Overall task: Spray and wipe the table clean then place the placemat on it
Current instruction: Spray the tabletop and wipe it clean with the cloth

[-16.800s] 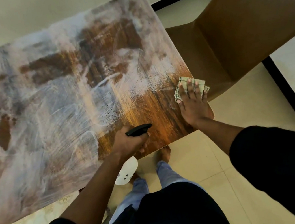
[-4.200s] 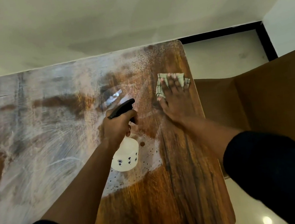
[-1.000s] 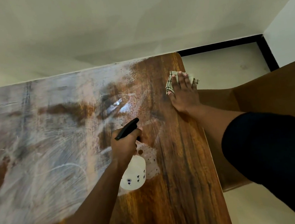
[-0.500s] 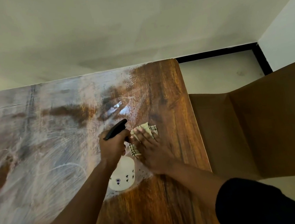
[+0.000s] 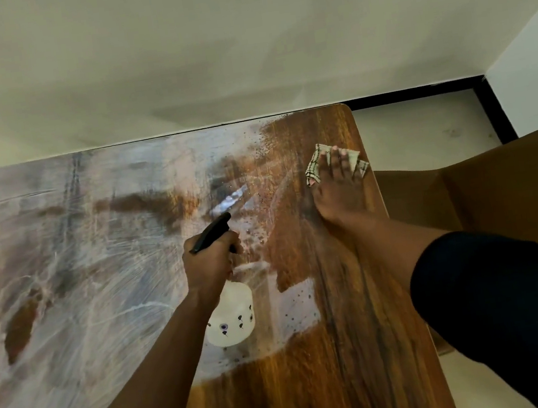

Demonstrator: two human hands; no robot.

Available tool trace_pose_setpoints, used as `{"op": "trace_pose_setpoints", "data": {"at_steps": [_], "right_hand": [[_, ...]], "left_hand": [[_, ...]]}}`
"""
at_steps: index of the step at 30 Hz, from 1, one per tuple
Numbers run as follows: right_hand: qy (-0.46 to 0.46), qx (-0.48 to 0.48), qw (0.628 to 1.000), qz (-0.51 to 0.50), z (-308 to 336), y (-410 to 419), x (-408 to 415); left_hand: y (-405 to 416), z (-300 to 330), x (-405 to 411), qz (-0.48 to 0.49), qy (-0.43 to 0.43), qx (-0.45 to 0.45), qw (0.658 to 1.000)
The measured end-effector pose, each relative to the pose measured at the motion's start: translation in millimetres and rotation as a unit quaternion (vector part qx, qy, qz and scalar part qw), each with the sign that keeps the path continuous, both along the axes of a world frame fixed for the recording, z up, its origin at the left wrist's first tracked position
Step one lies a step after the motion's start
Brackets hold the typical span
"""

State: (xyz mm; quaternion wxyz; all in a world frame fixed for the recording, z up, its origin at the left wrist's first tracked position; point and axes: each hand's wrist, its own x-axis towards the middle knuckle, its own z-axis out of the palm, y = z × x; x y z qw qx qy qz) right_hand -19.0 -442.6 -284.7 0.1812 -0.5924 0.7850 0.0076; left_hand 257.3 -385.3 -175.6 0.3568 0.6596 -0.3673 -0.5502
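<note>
One spray bottle [image 5: 230, 316] is in the left hand [image 5: 208, 264], held above the desk [image 5: 350, 348] near its middle-right part. Its long axis goes from the white round body, low & toward the person, up to the black head [image 5: 211, 236]; the nozzle points away from the person & a bit to the right, toward the far edge of the desk. The left fingers are curled tight round the neck of the bottle, under the black head.

Right hand [image 5: 337, 194] lies flat on a checked cloth [image 5: 315, 162] at the far right corner of the desk; the fingers [image 5: 334, 163] are straight & spread, pressing the cloth down, w/ one corner of the cloth over the desk edge.

Most of the desk on the left is covered w/ white smeared streaks; the right strip shows bare brown wood grain. A brown chair [image 5: 501, 192] stands just beside the desk's right edge. Pale floor [image 5: 422, 127] w/ a black border is behind it.
</note>
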Motion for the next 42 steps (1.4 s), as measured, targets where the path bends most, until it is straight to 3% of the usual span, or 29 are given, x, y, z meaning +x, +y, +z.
{"op": "trace_pose_setpoints", "data": {"at_steps": [3,10,13,16,20,25,32,35,42], "right_hand": [[0.010,-0.014,1.000,0.003,3.1,-0.3,38.7],[-0.035,-0.013,0.975,0.220,5.8,9.2,176.0],[-0.030,-0.009,0.965,0.260,5.3,-0.8,184.1],[-0.024,-0.015,0.973,0.231,5.7,-11.5,159.1],[-0.021,-0.014,0.995,0.091,10.1,-46.5,105.5],[-0.003,0.013,0.998,-0.054,11.0,-90.0,27.9],[-0.011,0.036,0.991,-0.126,12.2,-123.9,17.1],[-0.007,0.030,0.994,-0.109,13.1,-134.4,40.8],[-0.036,-0.013,0.998,0.047,14.7,-152.3,160.6]], "left_hand": [[-17.0,0.1,15.9,-0.003,-0.007,-0.001,1.000],[-61.9,-2.7,54.8,0.025,-0.021,0.001,0.999],[-80.1,-3.1,64.3,0.010,-0.031,0.011,0.999],[-98.4,-2.9,67.6,-0.015,-0.020,0.009,1.000],[-120.5,-4.6,68.5,-0.051,-0.031,-0.015,0.998],[-148.6,-5.1,71.7,-0.059,-0.051,-0.015,0.997],[-160.7,-12.1,106.8,-0.031,-0.109,0.004,0.994],[-159.5,-11.9,121.6,-0.029,-0.113,0.008,0.993],[-151.2,-12.8,147.6,-0.003,-0.138,0.026,0.990]]}}
